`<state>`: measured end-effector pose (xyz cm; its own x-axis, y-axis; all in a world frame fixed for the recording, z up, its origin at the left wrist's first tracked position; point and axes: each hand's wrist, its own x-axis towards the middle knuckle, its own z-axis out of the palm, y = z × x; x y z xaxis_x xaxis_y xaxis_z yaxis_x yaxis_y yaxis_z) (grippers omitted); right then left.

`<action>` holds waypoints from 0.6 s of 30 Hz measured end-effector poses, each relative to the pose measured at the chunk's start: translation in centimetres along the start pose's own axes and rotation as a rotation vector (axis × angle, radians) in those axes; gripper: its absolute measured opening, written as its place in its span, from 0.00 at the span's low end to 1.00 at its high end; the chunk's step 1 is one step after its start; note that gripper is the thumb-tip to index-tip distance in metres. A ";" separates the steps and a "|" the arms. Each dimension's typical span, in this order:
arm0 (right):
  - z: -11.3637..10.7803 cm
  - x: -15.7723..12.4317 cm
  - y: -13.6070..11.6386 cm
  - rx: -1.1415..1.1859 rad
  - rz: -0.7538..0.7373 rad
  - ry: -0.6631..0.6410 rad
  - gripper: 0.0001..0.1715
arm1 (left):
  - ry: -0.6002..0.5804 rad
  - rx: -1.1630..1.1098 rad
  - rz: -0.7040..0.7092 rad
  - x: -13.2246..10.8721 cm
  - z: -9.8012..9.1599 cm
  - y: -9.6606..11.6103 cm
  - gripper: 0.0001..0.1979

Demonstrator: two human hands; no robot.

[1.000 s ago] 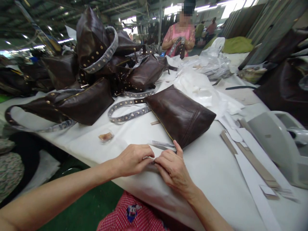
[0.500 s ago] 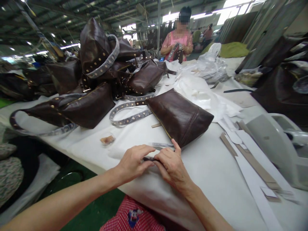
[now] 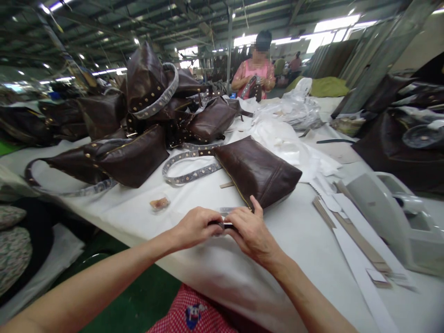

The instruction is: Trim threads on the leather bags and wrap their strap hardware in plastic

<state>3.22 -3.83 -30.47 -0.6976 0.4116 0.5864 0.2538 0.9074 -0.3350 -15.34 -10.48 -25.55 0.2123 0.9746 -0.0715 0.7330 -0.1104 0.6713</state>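
Observation:
Between my two hands is a short dark strip [image 3: 229,226], most of it covered by fingers. My left hand [image 3: 197,227] pinches its left end, and my right hand [image 3: 248,231] grips the right end, with one finger raised. Just beyond them a dark brown leather bag [image 3: 260,171] lies on its side, its brass zipper edge turned toward me. The bag's studded strap [image 3: 189,178], wrapped in clear plastic, loops out to the left on the white-covered table [image 3: 291,259].
More brown bags [image 3: 132,157] are heaped at the left. Cardboard and paper strips [image 3: 360,245] lie at the right beside a grey tape dispenser [image 3: 398,222]. A small plastic packet [image 3: 159,204] sits left of my hands. Across the table a person in pink [image 3: 255,74] handles a strap.
My hands stay close together on the dark strip, and more of it now shows between the fingertips. The whole view has tilted slightly upward.

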 end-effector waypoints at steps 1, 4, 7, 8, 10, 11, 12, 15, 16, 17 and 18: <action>-0.5 -0.1 0.4 -0.042 -0.006 -0.014 0.06 | -0.029 -0.055 -0.044 0.2 -0.4 0.1 0.05; -2.0 -0.3 1.7 -0.147 -0.043 -0.060 0.03 | -0.082 -0.207 -0.137 0.8 -1.4 0.3 0.07; -3.2 0.1 2.7 -0.174 -0.073 -0.147 0.10 | -0.158 -0.221 -0.166 1.4 -2.1 1.0 0.08; -3.5 0.5 2.8 -0.177 -0.075 -0.176 0.10 | -0.183 -0.204 -0.163 1.7 -2.3 1.4 0.08; -4.0 1.5 2.8 -0.179 -0.090 -0.221 0.11 | -0.197 -0.174 -0.135 2.3 -2.4 2.2 0.07; -4.2 2.1 2.7 -0.182 -0.105 -0.237 0.11 | -0.182 -0.167 -0.114 2.7 -2.5 2.7 0.07; -4.4 2.6 2.6 -0.190 -0.122 -0.251 0.10 | -0.160 -0.165 -0.095 3.1 -2.5 3.0 0.08; -5.0 3.7 2.4 -0.221 -0.169 -0.260 0.08 | -0.121 -0.191 -0.077 4.3 -2.3 3.8 0.13; -5.2 3.7 2.2 -0.230 -0.177 -0.242 0.07 | -0.123 -0.213 -0.079 4.6 -2.2 3.8 0.13; -5.6 3.5 2.0 -0.235 -0.172 -0.199 0.07 | -0.128 -0.242 -0.084 4.8 -2.1 3.8 0.12; -6.0 3.0 1.8 -0.230 -0.151 -0.129 0.07 | -0.134 -0.274 -0.093 5.0 -2.0 3.7 0.10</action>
<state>5.57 -0.47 -24.89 -0.8144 0.2700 0.5136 0.2759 0.9589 -0.0667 -12.88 -5.61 -21.95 0.2492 0.9417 -0.2259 0.5557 0.0519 0.8297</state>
